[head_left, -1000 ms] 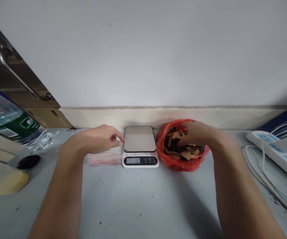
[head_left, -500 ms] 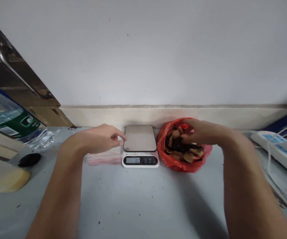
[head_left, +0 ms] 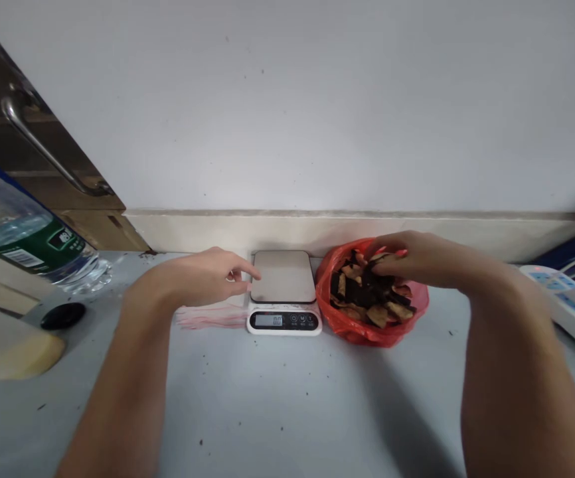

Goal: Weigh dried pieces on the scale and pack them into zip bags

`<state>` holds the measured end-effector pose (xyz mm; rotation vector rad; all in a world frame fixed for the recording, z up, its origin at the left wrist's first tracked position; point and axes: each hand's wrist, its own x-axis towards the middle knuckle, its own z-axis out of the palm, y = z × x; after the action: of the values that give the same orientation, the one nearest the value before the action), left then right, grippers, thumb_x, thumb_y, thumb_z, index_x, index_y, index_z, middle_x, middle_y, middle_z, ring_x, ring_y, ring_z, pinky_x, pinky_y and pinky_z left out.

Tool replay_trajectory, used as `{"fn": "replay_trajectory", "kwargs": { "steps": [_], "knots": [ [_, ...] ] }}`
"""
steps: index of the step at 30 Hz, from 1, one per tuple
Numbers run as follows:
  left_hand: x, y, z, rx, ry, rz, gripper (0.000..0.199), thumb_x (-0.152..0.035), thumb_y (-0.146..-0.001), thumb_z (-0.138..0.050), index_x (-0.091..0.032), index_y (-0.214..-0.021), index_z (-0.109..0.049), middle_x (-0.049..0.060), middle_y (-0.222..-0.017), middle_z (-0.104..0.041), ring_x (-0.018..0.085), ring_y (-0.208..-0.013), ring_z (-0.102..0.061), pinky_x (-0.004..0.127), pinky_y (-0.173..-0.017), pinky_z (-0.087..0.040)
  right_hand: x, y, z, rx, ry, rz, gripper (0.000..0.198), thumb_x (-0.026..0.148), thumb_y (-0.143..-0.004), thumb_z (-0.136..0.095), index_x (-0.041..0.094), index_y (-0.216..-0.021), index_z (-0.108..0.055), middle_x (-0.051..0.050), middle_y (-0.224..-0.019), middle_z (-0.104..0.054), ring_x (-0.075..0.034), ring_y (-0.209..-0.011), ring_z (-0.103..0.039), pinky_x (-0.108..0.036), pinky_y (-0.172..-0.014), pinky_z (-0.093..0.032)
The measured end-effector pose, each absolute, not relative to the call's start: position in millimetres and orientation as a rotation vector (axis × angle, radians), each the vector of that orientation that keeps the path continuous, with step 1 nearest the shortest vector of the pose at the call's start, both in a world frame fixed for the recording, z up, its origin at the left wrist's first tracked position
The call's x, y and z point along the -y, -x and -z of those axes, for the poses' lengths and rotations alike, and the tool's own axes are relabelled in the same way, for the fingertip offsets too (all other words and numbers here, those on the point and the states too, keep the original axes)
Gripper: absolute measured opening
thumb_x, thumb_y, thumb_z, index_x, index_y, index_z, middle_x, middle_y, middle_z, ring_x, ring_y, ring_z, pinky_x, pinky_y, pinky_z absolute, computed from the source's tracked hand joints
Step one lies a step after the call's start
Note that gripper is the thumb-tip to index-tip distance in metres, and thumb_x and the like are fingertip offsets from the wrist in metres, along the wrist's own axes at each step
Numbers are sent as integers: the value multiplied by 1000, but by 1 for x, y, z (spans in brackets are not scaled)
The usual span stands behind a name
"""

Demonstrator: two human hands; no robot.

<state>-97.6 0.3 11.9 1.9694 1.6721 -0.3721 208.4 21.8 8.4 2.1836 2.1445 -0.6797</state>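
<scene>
A white kitchen scale (head_left: pixel 284 277) with a pale square plate stands near the wall, its display reading 0.0. At the plate's left edge is my left hand (head_left: pixel 210 279), holding nothing, index finger and thumb apart; whether a fingertip touches the scale I cannot tell. To the right of the scale, a red plastic bag (head_left: pixel 325 312) stands with its mouth rolled wide, full of brown, curled dried pieces (head_left: pixel 352 271). Over the bag's far right side, my right hand (head_left: pixel 411 255) has its fingers closed on a dark brown dried piece (head_left: pixel 387 265), partly hidden by the fingers.
Thin pink strips (head_left: pixel 210 317) lie left of the scale. A water bottle with a green label (head_left: pixel 43 239), a black oval object (head_left: pixel 63 316) and a pale, yellow-ended object (head_left: pixel 28 355) are at the left. A white power strip (head_left: pixel 566 299) lies at the far right.
My right hand has risen a little out of the dried pieces, with a dark piece now showing under its fingers. My left hand stays beside the scale. The view has shifted slightly.
</scene>
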Motion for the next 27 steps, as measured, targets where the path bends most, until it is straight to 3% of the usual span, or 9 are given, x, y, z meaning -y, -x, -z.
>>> {"fn": "replay_trajectory", "kwargs": {
  "steps": [6, 11, 16, 20, 23, 27],
  "knots": [
    [2, 94, -16, -1715, -1939, 390, 62, -48, -90, -54, -37, -151, -62, 3, -149, -69, 28, -123, -68, 34, -99, -52, -10, -193, -16, -2405, -2211, 826, 24, 20, -83, -66, 26, -102, -80, 1, -89, -80, -21, -86, -74, -26, -69, -53],
    [6, 89, -20, -1720, -1972, 399, 67, -44, -90, -54, -36, -157, -56, 5, -134, -75, 26, -107, -71, 31, -86, -51, -8, -140, 3, -2672, -2144, 866, 26, 24, -88, -71, 24, -112, -78, 0, -86, -79, -19, -80, -73, -25, -68, -51],
    [7, 84, -21, -1719, -1967, 445, 68, -43, -92, -51, -31, -159, -53, 6, -115, -79, 25, -96, -71, 29, -78, -49, -11, -103, 29, -2663, -1945, 781, 35, 23, -92, -73, 21, -127, -78, -10, -116, -82, -26, -108, -75, -31, -90, -54],
    [6, 84, -19, -1718, -1984, 434, 62, -42, -93, -51, -30, -154, -60, 8, -120, -78, 29, -105, -71, 33, -83, -49, -10, -107, 25, -2600, -1926, 830, 45, 26, -95, -73, 24, -140, -73, -12, -122, -81, -28, -114, -75, -34, -95, -55],
    [5, 85, -18, -1731, -1971, 433, 60, -44, -95, -51, -31, -153, -60, 8, -131, -75, 30, -109, -71, 35, -84, -50, -7, -122, 9, -2620, -2036, 826, 41, 29, -96, -71, 23, -137, -73, -12, -118, -82, -27, -111, -76, -34, -91, -58],
    [4, 87, -17, -1780, -1931, 457, 54, -47, -97, -53, -34, -149, -61, 7, -139, -72, 28, -110, -71, 34, -86, -51, -6, -147, -11, -2586, -2225, 687, 24, 27, -94, -67, 24, -114, -80, -6, -99, -83, -22, -87, -77, -29, -77, -58]
  ]
}}
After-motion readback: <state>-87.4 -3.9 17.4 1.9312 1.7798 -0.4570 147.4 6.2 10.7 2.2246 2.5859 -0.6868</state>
